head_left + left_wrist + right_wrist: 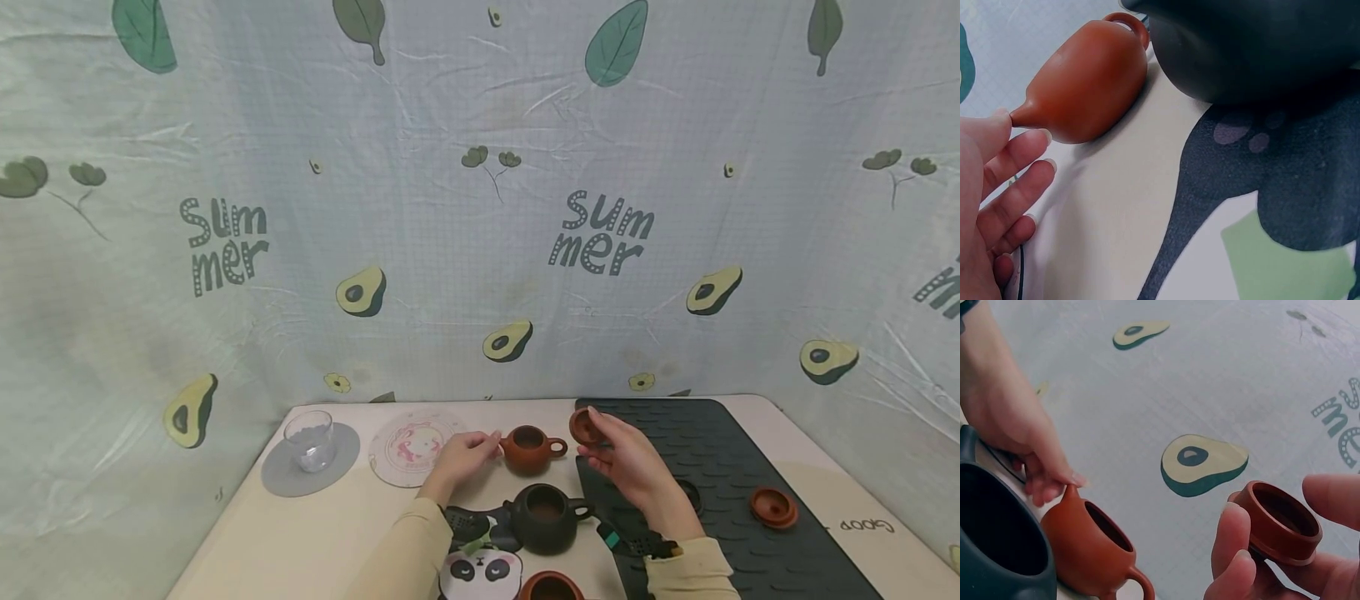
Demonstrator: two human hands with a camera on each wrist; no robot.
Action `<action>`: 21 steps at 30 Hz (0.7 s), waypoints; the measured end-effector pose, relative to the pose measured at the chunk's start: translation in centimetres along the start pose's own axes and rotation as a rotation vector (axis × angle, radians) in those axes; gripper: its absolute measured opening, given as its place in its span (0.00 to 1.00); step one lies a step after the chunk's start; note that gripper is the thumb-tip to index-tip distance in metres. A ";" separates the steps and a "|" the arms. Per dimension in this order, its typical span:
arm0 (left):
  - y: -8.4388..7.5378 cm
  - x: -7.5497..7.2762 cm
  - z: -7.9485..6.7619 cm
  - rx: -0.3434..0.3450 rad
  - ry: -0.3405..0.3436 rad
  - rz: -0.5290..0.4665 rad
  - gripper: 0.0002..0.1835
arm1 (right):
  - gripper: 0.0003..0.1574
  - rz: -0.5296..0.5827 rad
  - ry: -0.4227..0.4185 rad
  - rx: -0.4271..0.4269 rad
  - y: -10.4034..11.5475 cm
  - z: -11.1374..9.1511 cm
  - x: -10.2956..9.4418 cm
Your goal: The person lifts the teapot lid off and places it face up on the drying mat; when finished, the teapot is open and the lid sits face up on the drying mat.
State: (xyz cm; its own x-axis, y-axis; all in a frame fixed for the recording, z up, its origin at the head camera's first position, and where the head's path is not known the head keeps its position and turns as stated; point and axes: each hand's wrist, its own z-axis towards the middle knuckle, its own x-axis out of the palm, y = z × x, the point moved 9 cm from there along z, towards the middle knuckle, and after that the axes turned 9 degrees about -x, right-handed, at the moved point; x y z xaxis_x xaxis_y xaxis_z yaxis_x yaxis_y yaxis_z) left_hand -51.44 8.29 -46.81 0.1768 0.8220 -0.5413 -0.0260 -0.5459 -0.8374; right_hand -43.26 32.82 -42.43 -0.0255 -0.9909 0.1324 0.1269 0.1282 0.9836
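My left hand (463,458) pinches the spout tip of a small reddish-brown teapot (525,460) between thumb and index finger; its other fingers are loosely bent. That teapot stands lidless on the table, its handle pointing right. Up and to its right, my right hand (637,471) holds a reddish-brown teapot lid (1282,525) by the edge, tilted with its hollow underside showing in the right wrist view. Nearer to me sits a larger black teapot (546,533), also lidless. At the bottom of the head view another reddish-brown teapot (551,577) is partly cut off.
A ridged dark mat (720,467) covers the right side, bearing a reddish-brown lid (774,507) and a black lid (688,495) partly behind my right wrist. Left are a glass cup (310,442) on a grey coaster (279,477) and a round pink-patterned mat (386,467). A panda-print mat (480,575) lies in front.
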 end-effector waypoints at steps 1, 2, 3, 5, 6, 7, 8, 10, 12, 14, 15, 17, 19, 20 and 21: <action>0.0 0.0 0.0 0.001 -0.001 0.001 0.23 | 0.31 -0.001 0.002 0.001 0.0 0.0 0.0; 0.0 0.0 0.0 0.000 -0.002 0.001 0.23 | 0.31 -0.001 0.004 0.003 0.0 0.1 0.0; -0.1 -0.1 0.0 0.000 -0.003 0.001 0.23 | 0.31 -0.003 0.005 0.003 0.0 0.2 -0.1; -0.1 -0.1 0.1 -0.001 -0.002 -0.003 0.23 | 0.31 -0.002 0.006 0.005 0.0 0.3 -0.1; -0.1 -0.1 0.1 -0.002 -0.001 -0.005 0.23 | 0.31 -0.002 0.006 0.006 -0.1 0.3 -0.1; -0.1 -0.1 0.1 -0.004 0.001 -0.010 0.23 | 0.31 -0.004 0.006 0.007 -0.1 0.4 -0.1; -0.2 -0.1 0.1 -0.006 0.002 -0.012 0.23 | 0.31 -0.007 0.005 0.007 -0.1 0.4 -0.1; -0.2 -0.1 0.1 -0.008 0.004 -0.019 0.23 | 0.31 -0.010 0.005 0.008 -0.1 0.5 -0.1; -0.1 -0.1 0.2 -0.012 0.006 -0.023 0.23 | 0.31 -0.014 0.006 0.009 -0.1 0.6 -0.2; -0.2 0.0 0.2 -0.013 0.005 -0.023 0.23 | 0.31 -0.016 0.007 0.010 0.0 0.7 -0.2; -0.2 0.0 0.3 -0.013 0.003 -0.021 0.22 | 0.31 -0.015 0.007 0.011 0.0 0.7 -0.3; -0.2 0.0 0.3 -0.015 -0.001 -0.018 0.22 | 0.32 -0.023 0.009 0.011 0.0 0.8 -0.4; -0.3 0.0 0.4 -0.010 -0.009 -0.009 0.22 | 0.33 -0.025 0.010 0.012 0.0 0.8 -0.6; -0.4 0.0 0.5 -0.010 -0.012 -0.005 0.22 | 0.34 -0.028 0.011 0.013 0.0 0.9 -0.6; -0.4 0.0 0.4 -0.009 -0.014 -0.003 0.22 | 0.34 -0.030 0.011 0.013 0.1 0.8 -0.6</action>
State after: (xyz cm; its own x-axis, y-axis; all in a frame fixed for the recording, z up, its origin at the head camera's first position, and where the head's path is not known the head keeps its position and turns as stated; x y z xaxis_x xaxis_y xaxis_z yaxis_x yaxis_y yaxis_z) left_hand -51.86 8.54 -46.52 0.1626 0.8260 -0.5397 -0.0165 -0.5446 -0.8385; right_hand -44.04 33.50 -42.36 -0.0183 -0.9946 0.1019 0.1130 0.0992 0.9886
